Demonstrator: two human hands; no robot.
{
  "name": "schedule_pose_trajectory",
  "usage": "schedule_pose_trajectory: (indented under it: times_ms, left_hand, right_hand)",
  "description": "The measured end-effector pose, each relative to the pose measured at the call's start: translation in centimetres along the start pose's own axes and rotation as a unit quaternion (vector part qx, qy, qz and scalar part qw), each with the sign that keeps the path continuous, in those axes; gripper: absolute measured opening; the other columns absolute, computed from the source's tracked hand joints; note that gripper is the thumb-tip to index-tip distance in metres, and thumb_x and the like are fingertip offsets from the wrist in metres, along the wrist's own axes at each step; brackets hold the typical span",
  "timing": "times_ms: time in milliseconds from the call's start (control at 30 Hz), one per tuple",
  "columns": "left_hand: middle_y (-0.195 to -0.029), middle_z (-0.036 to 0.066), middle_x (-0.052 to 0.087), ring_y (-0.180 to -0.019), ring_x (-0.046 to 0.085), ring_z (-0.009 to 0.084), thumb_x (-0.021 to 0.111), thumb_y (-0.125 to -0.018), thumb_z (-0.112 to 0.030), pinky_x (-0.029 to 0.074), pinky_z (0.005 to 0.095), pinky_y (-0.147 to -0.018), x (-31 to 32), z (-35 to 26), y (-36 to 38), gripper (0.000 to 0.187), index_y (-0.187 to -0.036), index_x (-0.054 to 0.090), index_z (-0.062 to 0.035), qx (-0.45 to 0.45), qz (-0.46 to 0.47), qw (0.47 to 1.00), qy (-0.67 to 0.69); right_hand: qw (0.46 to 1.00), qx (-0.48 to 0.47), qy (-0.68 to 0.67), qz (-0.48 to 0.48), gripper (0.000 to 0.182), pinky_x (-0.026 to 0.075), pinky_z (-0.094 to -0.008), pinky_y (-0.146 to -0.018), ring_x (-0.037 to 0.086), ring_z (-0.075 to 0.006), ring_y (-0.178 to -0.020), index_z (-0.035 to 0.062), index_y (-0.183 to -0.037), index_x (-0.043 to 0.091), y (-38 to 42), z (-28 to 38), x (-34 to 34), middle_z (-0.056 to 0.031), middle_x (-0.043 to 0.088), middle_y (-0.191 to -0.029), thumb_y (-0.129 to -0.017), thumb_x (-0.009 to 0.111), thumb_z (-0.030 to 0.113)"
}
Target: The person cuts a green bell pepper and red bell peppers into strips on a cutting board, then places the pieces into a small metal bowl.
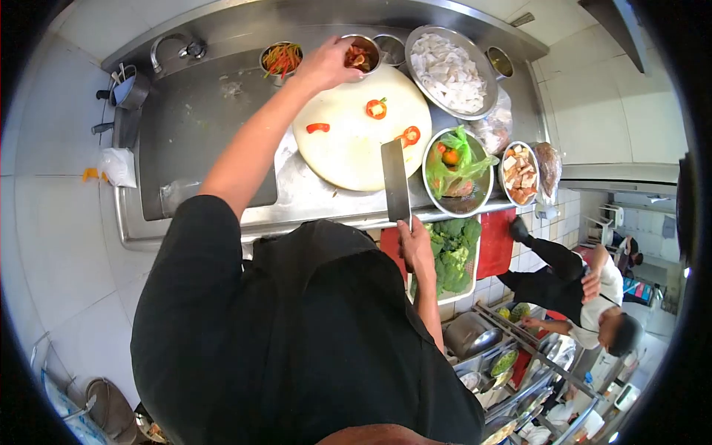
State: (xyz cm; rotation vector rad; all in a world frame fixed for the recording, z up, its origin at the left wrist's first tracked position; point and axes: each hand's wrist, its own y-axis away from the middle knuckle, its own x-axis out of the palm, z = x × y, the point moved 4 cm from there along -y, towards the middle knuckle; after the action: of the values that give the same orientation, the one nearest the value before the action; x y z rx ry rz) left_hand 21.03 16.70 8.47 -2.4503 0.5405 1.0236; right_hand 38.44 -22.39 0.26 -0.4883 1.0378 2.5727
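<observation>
My left hand (331,65) is curled round the near-left side of a small metal bowl (377,58) with dark reddish pieces in it, at the far edge of the round white cutting board (334,159). In my right hand (417,248) is the handle of a cleaver (395,178); its broad blade lies over the board's front right part. On the board are a red pepper strip (318,127), a cut red pepper piece with a green stem (376,109), and another red pepper piece (409,136) by the blade's tip.
A metal bowl of pepper strips (281,61) stands left of my left hand. To the right are a large bowl of white pieces (448,73), a colander with a green bag (454,174) and a bowl of cubes (520,174). Broccoli (454,252) sits below; another person (578,285) is at right.
</observation>
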Motion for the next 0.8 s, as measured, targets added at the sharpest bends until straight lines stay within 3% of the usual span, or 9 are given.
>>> schedule_pose_trajectory:
  times_ms: [67, 133, 200, 300, 400, 433, 500, 600, 800]
  left_hand:
    - [-0.129, 0.019, 0.066, -0.121, 0.063, 0.0362, 0.081, -0.083, -0.03, 0.052, 0.0434, -0.103, 1.8, 4.7, 2.4, 0.058, -0.132, 0.066, -0.0025, -0.027, 0.069, 0.993, -0.092]
    - [-0.121, 0.018, 0.07, -0.116, 0.066, 0.0354, 0.081, -0.082, -0.029, 0.053, 0.0431, -0.1, 2.3, 5.9, 8.1, 0.052, -0.125, 0.07, -0.0034, -0.101, 0.186, 0.976, -0.054]
    - [-0.111, 0.013, 0.072, -0.107, 0.066, 0.0334, 0.079, -0.083, -0.021, 0.053, 0.0435, -0.093, 4.8, 7.5, 13.3, 0.032, -0.111, 0.074, -0.0061, -0.048, 0.163, 0.985, -0.009]
    - [-0.111, 0.009, 0.072, -0.101, 0.066, 0.0284, 0.076, -0.084, -0.013, 0.053, 0.0406, -0.09, 5.6, 4.9, 17.3, 0.019, -0.102, 0.076, -0.0066, 0.079, 0.014, 0.997, 0.013]
    - [-0.107, 0.007, 0.071, -0.101, 0.066, 0.0257, 0.075, -0.084, -0.009, 0.052, 0.0385, -0.089, 7.5, 2.5, 19.6, 0.014, -0.098, 0.076, -0.007, 0.183, 0.023, 0.982, 0.026]
    - [-0.11, 0.01, 0.071, -0.101, 0.067, 0.03, 0.075, -0.086, -0.008, 0.053, 0.0406, -0.09, 7.6, 2.3, 20.1, 0.016, -0.101, 0.075, -0.0031, 0.177, 0.02, 0.983, 0.048]
    - [-0.111, 0.011, 0.07, -0.102, 0.067, 0.0299, 0.076, -0.086, -0.009, 0.053, 0.0403, -0.09, 7.6, 2.3, 20.6, 0.015, -0.099, 0.075, -0.0025, 0.16, 0.013, 0.986, 0.049]
    - [-0.112, 0.011, 0.069, -0.102, 0.068, 0.0293, 0.076, -0.085, -0.008, 0.054, 0.0396, -0.09, 7.5, 2.9, 20.4, 0.013, -0.096, 0.073, -0.0023, 0.147, 0.017, 0.987, 0.064]
    - [-0.11, 0.011, 0.069, -0.1, 0.068, 0.0293, 0.077, -0.083, -0.006, 0.055, 0.0389, -0.089, 7.8, 3.9, 20.3, 0.013, -0.095, 0.072, -0.0024, 0.143, 0.023, 0.986, 0.085]
  right_hand:
    - [0.999, -0.014, 0.035, 0.006, 0.025, 0.049, -0.0375, -0.053, 0.062, -0.0193, -0.052, 0.0017, -0.107, 0.061, -0.4, -0.1, -0.4, -0.009, 0.061, -0.065, -0.101, 0.057, 0.025]
    - [0.999, -0.023, 0.047, -0.002, 0.025, 0.051, -0.0389, -0.054, 0.066, -0.0195, -0.055, 0.0002, -0.107, 0.062, -0.5, 0.1, -0.4, -0.0108, 0.064, -0.069, -0.099, 0.057, 0.024]
    - [0.999, -0.01, 0.049, 0.0, 0.028, 0.053, -0.0424, -0.061, 0.071, -0.0274, -0.065, -0.0013, -0.108, 0.062, -0.3, 0.8, -0.2, -0.0168, 0.068, -0.075, -0.098, 0.058, 0.024]
    - [0.993, -0.067, 0.09, -0.046, 0.032, 0.054, -0.0473, -0.072, 0.072, -0.0404, -0.082, -0.003, -0.112, 0.063, -0.9, 0.8, 0.8, -0.0261, 0.071, -0.087, -0.099, 0.058, 0.025]
    - [0.992, -0.088, 0.082, -0.042, 0.038, 0.052, -0.0516, -0.081, 0.067, -0.0509, -0.095, -0.0028, -0.118, 0.066, 0.0, 1.7, 1.6, -0.0335, 0.069, -0.097, -0.102, 0.062, 0.031]
    - [0.988, -0.098, 0.108, -0.045, 0.037, 0.052, -0.0516, -0.079, 0.067, -0.0504, -0.092, -0.0021, -0.116, 0.067, 0.8, 2.8, 1.9, -0.0326, 0.069, -0.092, -0.101, 0.063, 0.032]
    - [0.985, -0.094, 0.143, -0.03, 0.034, 0.052, -0.0519, -0.075, 0.069, -0.0487, -0.084, 0.0003, -0.112, 0.07, 1.3, 3.7, 2.9, -0.0295, 0.068, -0.082, -0.1, 0.065, 0.032]
    - [0.96, -0.145, 0.238, -0.036, 0.03, 0.053, -0.0557, -0.073, 0.069, -0.0482, -0.083, 0.002, -0.109, 0.069, 2.2, 5.4, 3.4, -0.0279, 0.069, -0.079, -0.101, 0.062, 0.03]
    - [0.936, -0.182, 0.299, -0.029, 0.026, 0.054, -0.0569, -0.076, 0.069, -0.0488, -0.085, 0.0027, -0.107, 0.067, 2.0, 6.9, 3.8, -0.0289, 0.069, -0.082, -0.101, 0.06, 0.027]
